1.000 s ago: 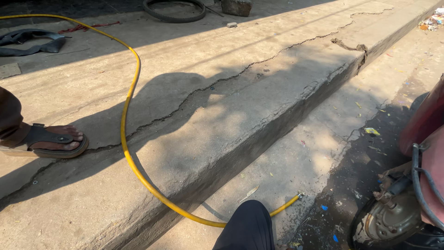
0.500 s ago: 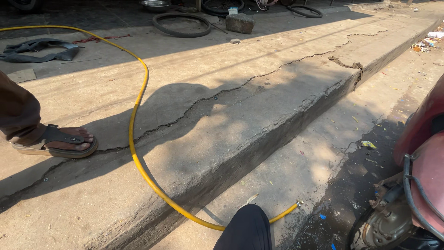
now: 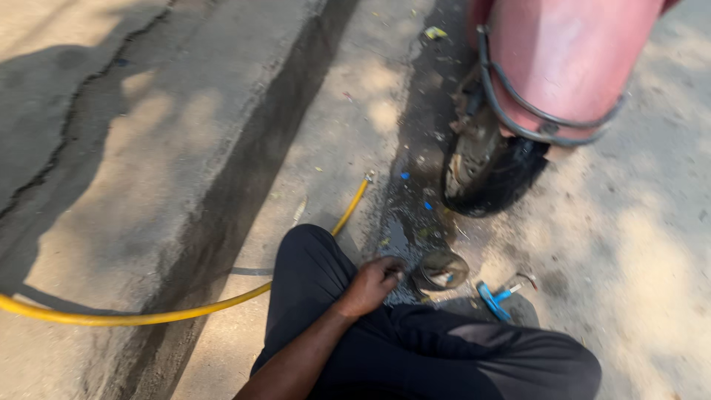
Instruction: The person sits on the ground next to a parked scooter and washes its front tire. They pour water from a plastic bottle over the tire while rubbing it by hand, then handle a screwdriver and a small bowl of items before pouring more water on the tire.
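My left hand [image 3: 374, 283] rests on my knee in black trousers [image 3: 311, 281], fingers curled closed with nothing visible in them. Just right of it a small round dish [image 3: 441, 270] sits on the wet ground. A blue-handled tool [image 3: 492, 300] lies a little further right. A yellow hose [image 3: 148, 315] runs in from the left, over the concrete step and behind my knee; its metal tip [image 3: 367, 178] lies on the ground pointing toward a scooter's rear wheel [image 3: 496, 178]. My right hand is out of view.
The red scooter body [image 3: 570, 59] with a black guard rail stands over the wheel at the upper right. A raised, cracked concrete step [image 3: 133, 170] fills the left, its edge running diagonally. A dark wet patch [image 3: 404, 222] spreads beside the wheel.
The view has swung down and right from the concrete step to the scooter wheel. A sandalled foot at the left is gone from view, and my left hand and the dish have appeared.
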Demonstrator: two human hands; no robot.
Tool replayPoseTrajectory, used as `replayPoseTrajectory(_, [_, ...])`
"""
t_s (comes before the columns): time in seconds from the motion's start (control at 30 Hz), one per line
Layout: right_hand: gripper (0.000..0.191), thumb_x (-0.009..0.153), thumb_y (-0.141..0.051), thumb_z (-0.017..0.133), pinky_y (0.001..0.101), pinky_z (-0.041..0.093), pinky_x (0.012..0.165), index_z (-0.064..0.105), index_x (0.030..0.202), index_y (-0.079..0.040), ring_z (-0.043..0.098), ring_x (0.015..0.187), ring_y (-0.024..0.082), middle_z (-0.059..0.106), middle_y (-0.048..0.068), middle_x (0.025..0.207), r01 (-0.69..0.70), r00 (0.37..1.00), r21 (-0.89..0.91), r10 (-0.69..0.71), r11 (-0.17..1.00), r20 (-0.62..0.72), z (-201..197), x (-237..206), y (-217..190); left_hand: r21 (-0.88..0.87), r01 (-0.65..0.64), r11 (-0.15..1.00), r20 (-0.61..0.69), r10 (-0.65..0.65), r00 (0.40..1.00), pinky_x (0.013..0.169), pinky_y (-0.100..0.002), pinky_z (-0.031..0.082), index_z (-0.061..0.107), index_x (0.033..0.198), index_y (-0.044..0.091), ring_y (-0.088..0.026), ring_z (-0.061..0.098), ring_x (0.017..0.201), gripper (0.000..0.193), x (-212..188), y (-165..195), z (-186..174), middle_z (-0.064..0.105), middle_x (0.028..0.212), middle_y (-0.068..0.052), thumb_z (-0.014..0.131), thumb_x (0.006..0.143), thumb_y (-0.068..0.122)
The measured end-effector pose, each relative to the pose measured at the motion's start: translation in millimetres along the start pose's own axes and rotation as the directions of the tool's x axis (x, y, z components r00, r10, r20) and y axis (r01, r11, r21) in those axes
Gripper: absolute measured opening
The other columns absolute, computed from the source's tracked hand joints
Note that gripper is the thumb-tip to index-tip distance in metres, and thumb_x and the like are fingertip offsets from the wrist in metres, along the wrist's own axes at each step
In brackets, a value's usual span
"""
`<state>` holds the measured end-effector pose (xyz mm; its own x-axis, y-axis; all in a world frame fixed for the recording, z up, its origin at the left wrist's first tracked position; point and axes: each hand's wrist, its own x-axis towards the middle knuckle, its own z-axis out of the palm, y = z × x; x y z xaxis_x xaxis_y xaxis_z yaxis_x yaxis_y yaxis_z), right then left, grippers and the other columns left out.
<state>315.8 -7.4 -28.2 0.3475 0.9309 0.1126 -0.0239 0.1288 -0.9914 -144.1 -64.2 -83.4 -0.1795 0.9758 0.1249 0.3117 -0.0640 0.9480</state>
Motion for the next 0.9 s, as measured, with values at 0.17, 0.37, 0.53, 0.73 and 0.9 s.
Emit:
replayPoseTrajectory(0.17, [0.067,0.102,-0.042,0.066,0.046,0.058,0.093,0.047,0.147,0.004,0.069,0.107,0.031,0.065,0.022,0.123,-0.135,0.991,0.084,0.132,0.987,0.036,-91.7,-60.1,-46.6,-0.096,0.071,0.993,-0.001,-0.072,0.997,0.073,-0.033,0.058,0.068,0.124,0.001,-0.017,0.072,0.089,0.029,2.0,21.9,8.7,0.074,0.111,-0.011,0.062,0.096,0.007])
replayPoseTrajectory(0.37, [0.061,0.095,-0.044,0.066,0.0465,0.063,0.069,0.057,0.131,0.004,0.075,0.08,0.032,0.072,0.023,0.099,-0.591,0.807,0.266,0.559,0.762,0.191,-3.9,-94.9,-47.4,-0.183,0.251,0.951,0.036,-0.248,0.968,0.051,-0.027,0.057,0.068,0.124,0.003,-0.01,0.067,0.078,0.03,4.2,23.2,9.4,0.075,0.109,-0.006,0.061,0.095,0.007])
replayPoseTrajectory(0.53, [0.051,0.089,-0.037,0.072,0.0398,0.064,0.069,0.062,0.12,0.002,0.075,0.078,0.024,0.075,0.015,0.095,-0.794,0.603,0.207,0.692,0.572,0.397,113.6,-84.8,-43.0,-0.229,0.132,0.964,-0.002,-0.136,0.991,0.067,-0.026,0.057,0.068,0.126,-0.001,-0.011,0.065,0.081,0.03,4.5,-4.5,11.8,0.077,0.109,-0.011,0.064,0.097,0.005])
replayPoseTrajectory(0.73, [0.048,0.091,-0.03,0.076,0.0351,0.063,0.073,0.061,0.125,0.0,0.073,0.081,0.018,0.073,0.012,0.099,-0.757,0.619,0.244,0.543,0.607,0.567,167.4,-75.4,-54.5,-0.304,0.377,0.875,0.055,-0.379,0.924,0.057,-0.036,0.061,0.065,0.125,0.002,-0.013,0.069,0.092,0.032,2.2,-2.8,8.2,0.074,0.111,-0.009,0.06,0.094,0.007])
replayPoseTrajectory(0.9, [0.049,0.09,-0.03,0.075,0.0352,0.063,0.073,0.061,0.126,-0.001,0.074,0.083,0.018,0.074,0.011,0.1,-0.783,0.591,0.219,0.589,0.582,0.551,169.4,-88.3,-54.0,-0.233,0.337,0.912,0.079,-0.327,0.942,0.062,-0.036,0.064,0.065,0.126,0.003,-0.02,0.074,0.105,0.033,7.6,17.1,6.2,0.074,0.12,-0.014,0.059,0.095,0.009])
